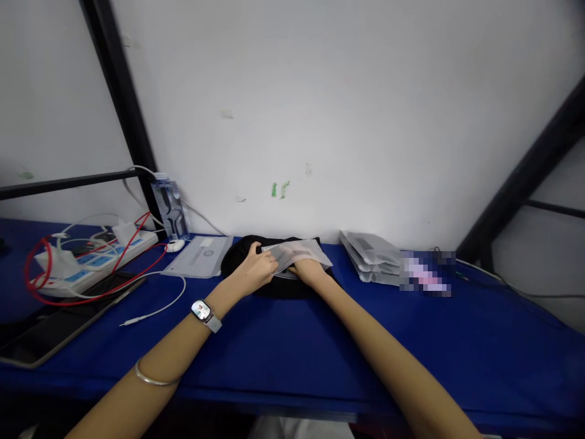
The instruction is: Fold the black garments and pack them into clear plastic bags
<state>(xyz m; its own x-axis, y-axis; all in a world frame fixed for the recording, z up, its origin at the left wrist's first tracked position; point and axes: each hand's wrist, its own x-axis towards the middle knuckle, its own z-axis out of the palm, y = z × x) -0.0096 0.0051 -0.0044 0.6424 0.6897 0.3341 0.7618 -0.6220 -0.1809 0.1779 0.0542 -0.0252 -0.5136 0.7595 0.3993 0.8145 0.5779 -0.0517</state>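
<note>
While your left hand (pixel 261 268) pinched the frosted pouch (pixel 322 255), your right hand (pixel 304 266) reached inside, its grip hidden. The next move likely needed the opening steady.

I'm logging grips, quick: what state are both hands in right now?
Left hand: closed on the edge of a translucent pouch.
Right hand: reaching inside the pouch; open or closed cannot be told.
</note>
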